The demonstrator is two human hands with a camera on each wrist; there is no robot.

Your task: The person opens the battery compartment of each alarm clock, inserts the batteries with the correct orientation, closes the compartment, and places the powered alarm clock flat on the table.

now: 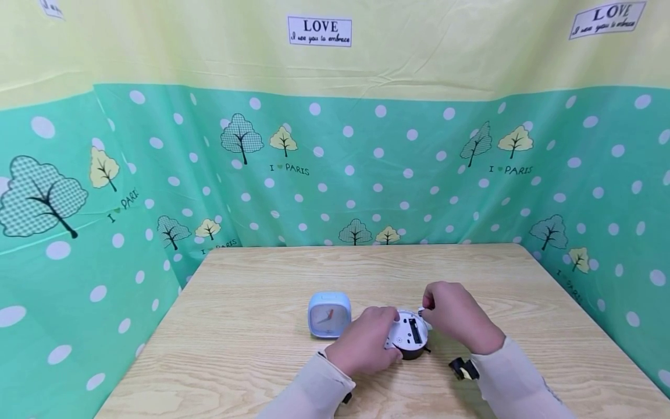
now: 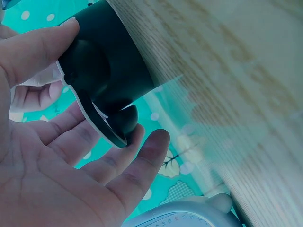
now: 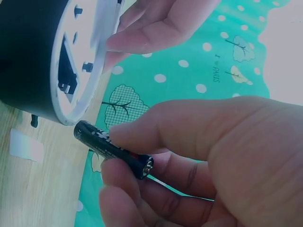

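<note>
A round alarm clock with a black body and white back lies face down on the table, its battery slot uncovered and dark inside. My left hand grips the clock's left side; in the left wrist view the thumb presses against the black casing, and the fingers spread near a dark rounded part at its edge. Between thumb and fingers, my right hand pinches a black cylindrical battery. In the right wrist view the battery is apart from the clock, just beside its white back.
A light blue square clock stands upright just left of my left hand. A small white flat piece lies on the wooden table by the round clock. A patterned green and yellow curtain surrounds the table's back and sides.
</note>
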